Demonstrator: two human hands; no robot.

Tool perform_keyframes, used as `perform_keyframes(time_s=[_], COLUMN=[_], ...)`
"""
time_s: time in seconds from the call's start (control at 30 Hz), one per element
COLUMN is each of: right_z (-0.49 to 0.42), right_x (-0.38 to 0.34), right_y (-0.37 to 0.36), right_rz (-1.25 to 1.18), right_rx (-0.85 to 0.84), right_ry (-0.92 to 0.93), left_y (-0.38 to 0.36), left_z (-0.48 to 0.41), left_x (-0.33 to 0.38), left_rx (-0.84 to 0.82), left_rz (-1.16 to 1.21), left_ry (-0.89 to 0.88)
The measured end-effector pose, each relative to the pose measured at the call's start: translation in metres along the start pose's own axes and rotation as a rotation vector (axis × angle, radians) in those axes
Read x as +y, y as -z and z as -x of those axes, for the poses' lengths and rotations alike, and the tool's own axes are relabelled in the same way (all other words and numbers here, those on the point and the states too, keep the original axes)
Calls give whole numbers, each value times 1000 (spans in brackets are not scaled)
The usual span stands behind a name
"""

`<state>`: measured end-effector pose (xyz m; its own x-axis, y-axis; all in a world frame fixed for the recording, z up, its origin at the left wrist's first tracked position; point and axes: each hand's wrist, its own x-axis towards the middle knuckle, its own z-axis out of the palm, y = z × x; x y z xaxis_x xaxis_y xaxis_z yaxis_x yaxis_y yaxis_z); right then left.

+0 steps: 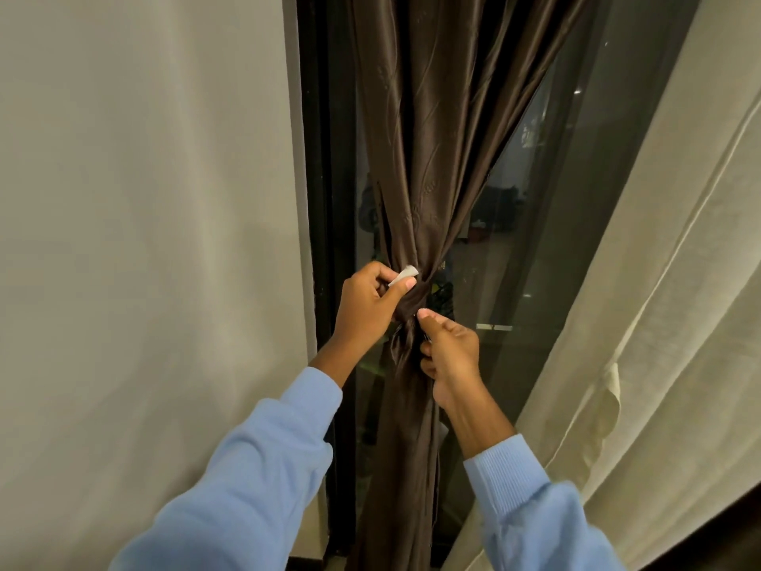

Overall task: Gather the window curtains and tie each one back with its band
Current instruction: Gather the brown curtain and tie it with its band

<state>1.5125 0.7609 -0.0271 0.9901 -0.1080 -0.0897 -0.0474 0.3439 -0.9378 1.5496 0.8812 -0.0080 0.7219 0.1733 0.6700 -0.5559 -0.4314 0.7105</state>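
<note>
Left hand: the left hand (370, 307) is closed in a pinch, with thumb and curled fingers holding a white tab (404, 277) against the left side of the bunched cloth.
White tab: it is a small pale strip sticking up out of that pinch. It looks to be the end of the band, though where the two join is hidden by the thumb.
Right hand: the right hand (453, 356) sits just below and to the right of the other. Its fingers are curled round the gathered folds and its thumb points up towards the wrap. I cannot tell whether it also holds a band end.
Band: the band (412, 300) is dark brown like the cloth. It is wound round the narrowest part of the bundle, between the two hands and touching both.
Brown curtain: the brown curtain (432, 138) is glossy and faintly patterned. It is drawn in from a wide spread at the top to a tight waist at the band, then hangs straight down.
Sleeves: a light blue sleeve (255, 467) covers each forearm, stopping short of the wrist.
Window: behind the brown cloth there is dark glass (535, 241) with dim reflections, and a black frame (325, 179) at its left edge.
Wall: a plain pale wall (144, 199) lies left of the frame.
Cream curtain: the cream curtain (659, 282) hangs loose on the right, slanting across the glass, well apart from both hands.
</note>
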Motion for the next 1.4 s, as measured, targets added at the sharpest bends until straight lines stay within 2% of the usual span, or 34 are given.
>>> perform_keyframes(time_s=[0.1, 0.23, 0.3, 0.4, 0.47, 0.57, 0.7, 0.77, 0.93, 1.0, 1.13, 1.3, 1.4], right_z=[0, -4, -8, -9, -10, -16, -17, -16, -21, -22, -25, -32, -32], right_x=[3, 1, -1, 4, 3, -10, -20, -21, -14, -8, -3, -11, -14], right_y=[-6, -8, -7, -6, -2, 2, 3, 5, 8, 10, 14, 24, 27], right_rz=[14, 54, 146, 504, 772, 1131, 1363, 1372, 1230, 1181, 1207, 1189, 1189], right_rx=[27, -6, -34, -15, 87, 139, 68, 20, -21, -33, -11, 0, 1], right_ry=[95, 40, 80, 385, 619, 844, 1108, 1175, 1120, 1139, 1231, 1435, 1451], left_y=[4, 13, 15, 15, 15, 18, 25, 24, 13, 12, 14, 13, 14], left_z=[-1, -4, -4, -2, -1, -5, -17, -18, -8, -7, -7, -8, -12], left_x=[0, -1, -1, -1, -2, -1, 2, 3, 1, 2, 2, 4, 5], left_rx=[-51, -126, -123, -54, 0, 64, 127, 146, 55, 38, 1, -10, -9], left_rz=[28, 44, -12, -115, -154, -250, -271, -245, 2, -6, 36, 126, 141], left_ry=[31, 44, 14, -33, -48, -100, -119, -114, 36, 41, 68, 144, 164])
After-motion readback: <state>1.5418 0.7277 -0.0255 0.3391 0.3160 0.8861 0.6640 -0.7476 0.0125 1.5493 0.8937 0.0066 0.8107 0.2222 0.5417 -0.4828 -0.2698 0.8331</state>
